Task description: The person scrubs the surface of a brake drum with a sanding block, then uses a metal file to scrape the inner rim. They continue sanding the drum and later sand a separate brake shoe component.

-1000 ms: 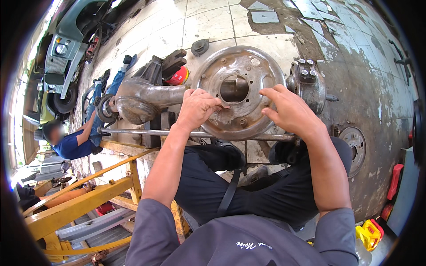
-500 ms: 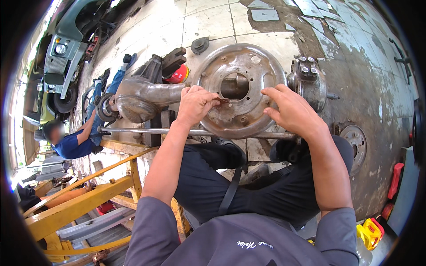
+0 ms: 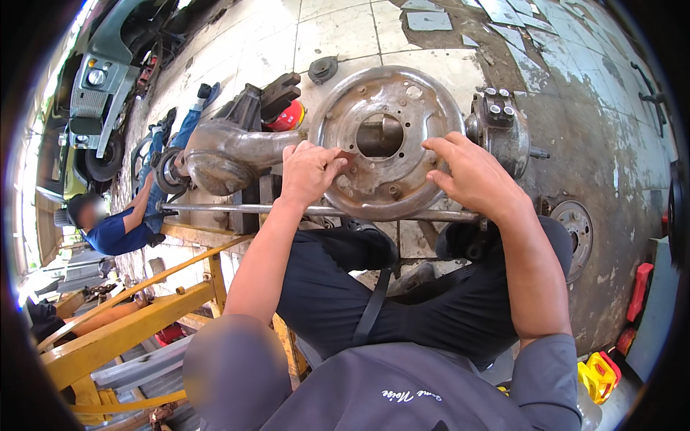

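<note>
A round, worn metal backing plate [image 3: 359, 197] with a large central hole and small bolt holes stands in front of me. My left hand [image 3: 309, 174] is at its left side, thumb and forefinger brought together left of the hole. Whatever they may hold is too small to make out. At the plate's right side is my right hand [image 3: 478, 179], its thumb and fingers apart and nothing visible between them. A greasy axle housing [image 3: 223, 161] extends to the left of the plate. Right of it sits a hub assembly [image 3: 499, 136] with bright bolt heads and a protruding shaft.
A long metal rod [image 3: 287, 210] crosses below the plate, above my knees. A yellow frame [image 3: 136, 327] stands at lower left. Another person [image 3: 118, 230] works at far left. A drilled disc [image 3: 575, 233] lies on the right; a red-and-yellow can [image 3: 289, 116] stands behind the housing.
My left hand has drawn slightly left, away from the central hole. The right hand has shifted slightly upward, its fingers still apart. The plate appears slightly higher in view.
</note>
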Demonstrator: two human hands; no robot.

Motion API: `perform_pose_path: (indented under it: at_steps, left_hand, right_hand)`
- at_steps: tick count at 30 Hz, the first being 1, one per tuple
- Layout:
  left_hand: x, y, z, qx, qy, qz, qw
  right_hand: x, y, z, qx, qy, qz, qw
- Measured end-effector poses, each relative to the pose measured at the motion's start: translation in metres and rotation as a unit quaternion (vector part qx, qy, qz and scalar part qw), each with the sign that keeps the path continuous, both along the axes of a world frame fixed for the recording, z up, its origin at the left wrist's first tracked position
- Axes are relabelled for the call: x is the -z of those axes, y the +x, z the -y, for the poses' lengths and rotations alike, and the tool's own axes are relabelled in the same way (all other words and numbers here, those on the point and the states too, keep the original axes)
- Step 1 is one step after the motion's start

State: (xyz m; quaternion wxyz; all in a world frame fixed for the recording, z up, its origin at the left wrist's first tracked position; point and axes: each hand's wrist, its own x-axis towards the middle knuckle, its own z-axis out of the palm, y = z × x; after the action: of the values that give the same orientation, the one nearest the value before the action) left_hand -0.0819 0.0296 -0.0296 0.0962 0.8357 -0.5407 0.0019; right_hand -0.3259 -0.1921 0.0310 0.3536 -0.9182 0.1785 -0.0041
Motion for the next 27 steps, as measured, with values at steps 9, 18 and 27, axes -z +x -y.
perform_pose_path:
  at_steps: [9,18,27]
  left_hand:
    - [-0.010,-0.018,0.017,-0.145,-0.041,-0.265,0.952]
    - [0.002,-0.036,0.011,-0.299,-0.069,-0.265,0.914]
    - [0.007,-0.062,0.012,-0.349,-0.117,-0.255,0.894]
  right_hand:
    - [0.006,0.001,-0.001,-0.006,-0.004,0.014,1.000]
    - [0.002,0.002,-0.001,-0.009,-0.003,0.012,1.000]
    - [0.005,-0.002,-0.002,0.002,-0.015,0.032,0.999]
